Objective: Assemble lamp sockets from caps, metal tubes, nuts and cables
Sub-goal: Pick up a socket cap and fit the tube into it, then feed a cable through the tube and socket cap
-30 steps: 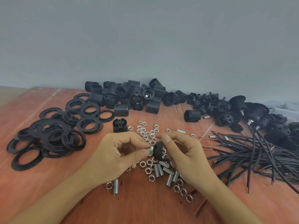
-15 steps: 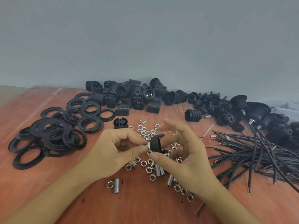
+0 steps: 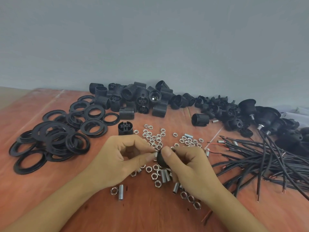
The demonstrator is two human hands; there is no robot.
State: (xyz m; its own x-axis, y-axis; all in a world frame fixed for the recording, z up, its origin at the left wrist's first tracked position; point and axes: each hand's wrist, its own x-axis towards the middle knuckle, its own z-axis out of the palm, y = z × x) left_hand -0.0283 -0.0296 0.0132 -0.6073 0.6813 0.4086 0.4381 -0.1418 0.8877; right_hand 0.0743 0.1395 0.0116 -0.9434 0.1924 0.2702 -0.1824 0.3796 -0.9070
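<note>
Between the two thumbs, held over the table [image 3: 50,190], sits the piece I am working: a black cap [image 3: 161,159] with a short metal tube [image 3: 155,154] poking from its left side. The left fingertips [image 3: 149,158] are pinched together on that silvery tube end, thumb below and forefinger over it. The right fingers are curled round the cap with the thumb [image 3: 166,152] pressed on its upper edge, so both hands are clamped on the one assembly. Half a second ago the right hand [image 3: 190,168] was fanned out, the cap tipped and its open rim showing. Now it has closed back over the cap and rolled it, and I see only the dark dome. I read that as one stroke of a twist-and-regrip, threading the tube into the cap's hole while the left hand [image 3: 117,161] holds the tube steady. How far the thread has gone in I cannot tell, because the joint is hidden by the fingers. Directly under the hands lie loose nuts [image 3: 152,136] and spare tubes [image 3: 120,192] in a scatter, so I judge the next part to be close by. Further right the cables [image 3: 260,158] fan out. The rings [image 3: 55,139] on the left and the socket bodies [image 3: 133,97] by the wall lie well apart from the work.
</note>
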